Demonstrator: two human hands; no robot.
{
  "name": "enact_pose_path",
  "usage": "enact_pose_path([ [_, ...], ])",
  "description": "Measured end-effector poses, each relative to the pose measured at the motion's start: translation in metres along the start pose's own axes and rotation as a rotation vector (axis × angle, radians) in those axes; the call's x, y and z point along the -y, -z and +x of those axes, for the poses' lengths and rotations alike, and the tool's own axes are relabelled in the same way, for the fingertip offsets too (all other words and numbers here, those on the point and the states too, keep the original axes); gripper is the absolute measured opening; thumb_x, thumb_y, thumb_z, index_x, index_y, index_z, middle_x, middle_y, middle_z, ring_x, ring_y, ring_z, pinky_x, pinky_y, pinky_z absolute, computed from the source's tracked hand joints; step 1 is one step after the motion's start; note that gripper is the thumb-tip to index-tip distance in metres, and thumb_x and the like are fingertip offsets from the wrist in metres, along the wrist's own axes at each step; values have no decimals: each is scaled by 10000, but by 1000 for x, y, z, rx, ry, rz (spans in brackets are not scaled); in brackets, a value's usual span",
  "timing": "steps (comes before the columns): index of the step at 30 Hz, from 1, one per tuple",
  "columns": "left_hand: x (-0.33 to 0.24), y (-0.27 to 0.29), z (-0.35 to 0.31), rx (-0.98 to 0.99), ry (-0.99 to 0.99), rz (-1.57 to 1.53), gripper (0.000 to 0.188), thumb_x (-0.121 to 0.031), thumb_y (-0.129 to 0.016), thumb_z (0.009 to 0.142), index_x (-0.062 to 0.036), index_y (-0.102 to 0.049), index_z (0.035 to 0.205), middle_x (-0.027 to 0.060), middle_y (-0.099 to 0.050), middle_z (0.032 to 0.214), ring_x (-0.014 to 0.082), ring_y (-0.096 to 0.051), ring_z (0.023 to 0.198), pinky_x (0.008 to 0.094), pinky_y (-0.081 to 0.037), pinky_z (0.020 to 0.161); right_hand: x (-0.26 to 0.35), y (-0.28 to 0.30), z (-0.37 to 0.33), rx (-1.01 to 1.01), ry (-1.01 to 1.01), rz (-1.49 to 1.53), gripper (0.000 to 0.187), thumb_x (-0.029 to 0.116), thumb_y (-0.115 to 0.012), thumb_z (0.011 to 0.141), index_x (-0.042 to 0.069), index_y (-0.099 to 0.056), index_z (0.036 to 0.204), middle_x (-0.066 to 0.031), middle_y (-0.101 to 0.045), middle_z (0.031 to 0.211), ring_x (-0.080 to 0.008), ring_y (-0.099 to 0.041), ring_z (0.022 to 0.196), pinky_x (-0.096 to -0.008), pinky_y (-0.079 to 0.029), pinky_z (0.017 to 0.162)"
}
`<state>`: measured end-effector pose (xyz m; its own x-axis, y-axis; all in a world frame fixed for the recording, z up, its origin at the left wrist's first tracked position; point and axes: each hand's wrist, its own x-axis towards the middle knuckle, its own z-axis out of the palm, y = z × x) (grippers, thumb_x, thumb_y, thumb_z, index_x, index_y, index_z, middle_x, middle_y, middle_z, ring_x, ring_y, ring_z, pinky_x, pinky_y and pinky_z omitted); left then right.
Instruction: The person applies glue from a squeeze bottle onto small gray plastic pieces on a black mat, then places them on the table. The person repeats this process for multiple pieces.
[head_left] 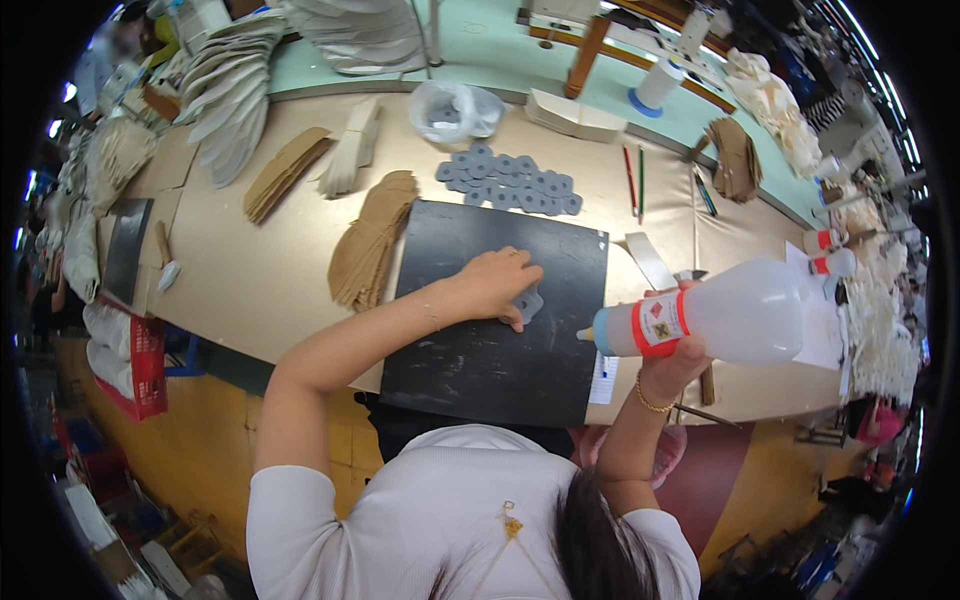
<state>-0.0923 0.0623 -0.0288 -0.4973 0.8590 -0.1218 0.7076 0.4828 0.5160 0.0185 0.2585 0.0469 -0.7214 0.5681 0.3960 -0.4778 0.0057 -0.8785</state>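
My left hand (pixel 496 285) rests on the black board (pixel 480 372) with its fingers bent and thumb tucked, gripping a small grey flat piece (pixel 528 306). Part of that piece lies hidden under the fingers. Off the board's right edge, my right hand (pixel 676 366) is wrapped round a white plastic squeeze bottle (pixel 750 312). The bottle is tilted on its side, and its yellow-tipped blue cap points left toward the board. Beyond the board lies a loose pile of similar grey pieces (pixel 510 182), each with a dark spot in the middle.
Brown stacked cut pieces (pixel 372 240) lie left of the board. A plastic bag (pixel 442 112) sits beyond the pile. Pencils (pixel 630 180), a pale strip (pixel 650 260) and a thread cone (pixel 658 86) are to the right. A wooden-handled brush (pixel 166 262) lies far left.
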Motion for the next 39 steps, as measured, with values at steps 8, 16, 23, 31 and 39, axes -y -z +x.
enact_pose_path([
  [8, -19, -8, -21, -122, 12, -104, 358, -177, -724, 695, -40, -484, 923, 120, -561, 874, 309, -586, 880, 403, -474, 728, -1, -9, -5, 62, -26, 16, 728, 521, -669, 732, -10, -415, 1159, -132, -519, 1027, -250, -629, 775, -353, -564, 657],
  [16, -18, -11, -39, -263, 117, 296, 265, -207, -637, 777, -45, -497, 934, 150, -553, 914, 275, -635, 758, 353, -528, 541, -25, -11, -9, 141, -271, 161, 737, 585, -642, 737, -16, -449, 1117, -137, -548, 972, -241, -627, 772, -340, -549, 648],
  [23, -15, -1, -55, -321, 186, 135, 240, -215, -606, 809, -56, -472, 929, 154, -531, 910, 293, -644, 679, 371, -516, 518, -71, -10, -41, 241, -768, 391, 697, 631, -457, 834, -14, -515, 1091, -208, -613, 1011, -314, -599, 914, -398, -461, 866],
  [31, -7, -25, -71, -518, 98, 306, 208, -199, -567, 804, -84, -464, 944, 149, -530, 936, 252, -637, 620, 352, -501, 473, -83, -38, -53, 361, -790, 549, 823, 624, -417, 855, -1, -244, 1362, -176, -426, 1329, -296, -373, 1268, -402, -261, 1074],
  [39, 0, -38, -82, -518, 229, 198, 241, -142, -527, 799, -50, -456, 1010, 198, -513, 973, 293, -642, 617, 376, -511, 492, -89, -63, -80, 462, -886, 561, 880, 659, -369, 850, -3, -178, 1397, -182, -371, 1381, -288, -301, 1315, -396, -206, 1090],
])
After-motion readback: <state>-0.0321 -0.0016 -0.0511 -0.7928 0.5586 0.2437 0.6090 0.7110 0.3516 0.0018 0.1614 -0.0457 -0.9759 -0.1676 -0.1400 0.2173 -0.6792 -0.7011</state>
